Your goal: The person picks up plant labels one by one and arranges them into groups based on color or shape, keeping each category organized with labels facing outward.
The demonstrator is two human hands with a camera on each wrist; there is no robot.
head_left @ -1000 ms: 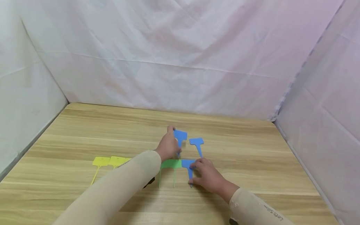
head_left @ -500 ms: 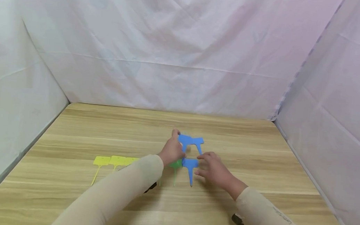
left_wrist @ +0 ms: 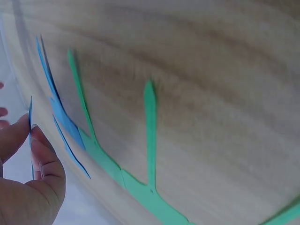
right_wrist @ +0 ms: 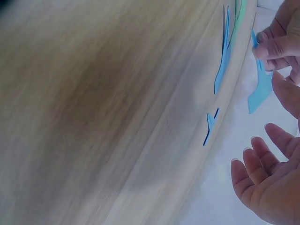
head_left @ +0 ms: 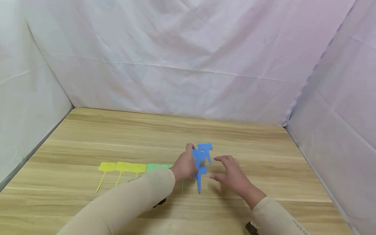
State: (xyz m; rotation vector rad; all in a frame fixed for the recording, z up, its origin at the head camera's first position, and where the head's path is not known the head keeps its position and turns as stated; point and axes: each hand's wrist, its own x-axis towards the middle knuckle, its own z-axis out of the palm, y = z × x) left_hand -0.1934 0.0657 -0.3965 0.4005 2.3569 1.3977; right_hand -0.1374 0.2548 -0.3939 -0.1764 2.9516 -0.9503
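Note:
My left hand (head_left: 184, 165) pinches a blue T-shaped plant label (head_left: 199, 156) between thumb and fingers, raised over the table. The left wrist view shows that label edge-on; in the right wrist view its broad head (right_wrist: 260, 96) hangs below the fingertips. Beneath it, partly covered, a second blue label (head_left: 199, 184) lies at the right end of a row. Another blue label (head_left: 205, 147) lies farther back by itself. To the right, my right hand (head_left: 233, 176) hovers with fingers spread and holds nothing.
The row continues leftward with green labels (head_left: 154, 167), partly hidden by the left arm, then yellow labels (head_left: 107, 167). They lie head to head on the wooden table (head_left: 135, 128), stems toward me. White cloth walls (head_left: 192, 52) enclose its back and sides.
The left hand has carried the held blue label rightward and nearer, over the row's blue label. The right hand has let go of that row label and drawn back to the right, fingers opening.

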